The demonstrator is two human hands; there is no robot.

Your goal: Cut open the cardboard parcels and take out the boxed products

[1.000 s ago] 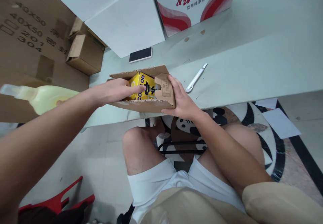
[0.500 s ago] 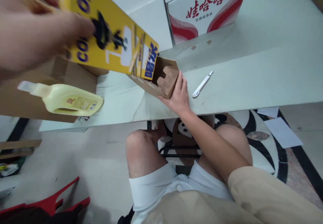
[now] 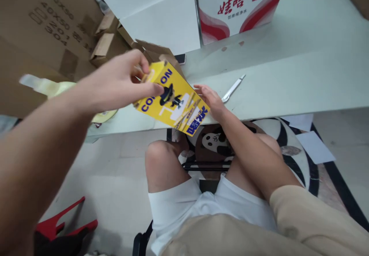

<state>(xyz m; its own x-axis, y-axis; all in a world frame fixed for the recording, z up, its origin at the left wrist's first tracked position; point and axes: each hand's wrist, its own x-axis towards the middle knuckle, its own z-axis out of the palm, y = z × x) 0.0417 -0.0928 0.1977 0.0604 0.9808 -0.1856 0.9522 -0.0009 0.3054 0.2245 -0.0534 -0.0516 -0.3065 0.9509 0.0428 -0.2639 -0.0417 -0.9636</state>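
Note:
My left hand (image 3: 127,77) grips a yellow carton (image 3: 175,100) by its upper left end, thumb on the printed front and fingers on the far edge. The carton hangs tilted over the table's front edge, its lower end toward my knees. Close to its right edge is my right hand (image 3: 212,101), fingers stretched out and slightly apart; whether they touch the carton I cannot tell. Behind the carton, an open brown cardboard box (image 3: 157,48) shows its raised flaps, the rest hidden. A white utility knife (image 3: 235,87) lies to the right of my right hand.
A pale yellow bottle (image 3: 54,88) is partly behind my left forearm. Large brown cartons (image 3: 43,25) stand at left, white boxes (image 3: 164,21) and a red-and-white box (image 3: 236,8) at the back of the pale table (image 3: 302,75). A red stool (image 3: 54,221) is on the floor.
My left hand has brought the yellow carton down and to the right, farther from the camera. My right hand has let go of the brown box and shifted slightly right, its fingers now straighter.

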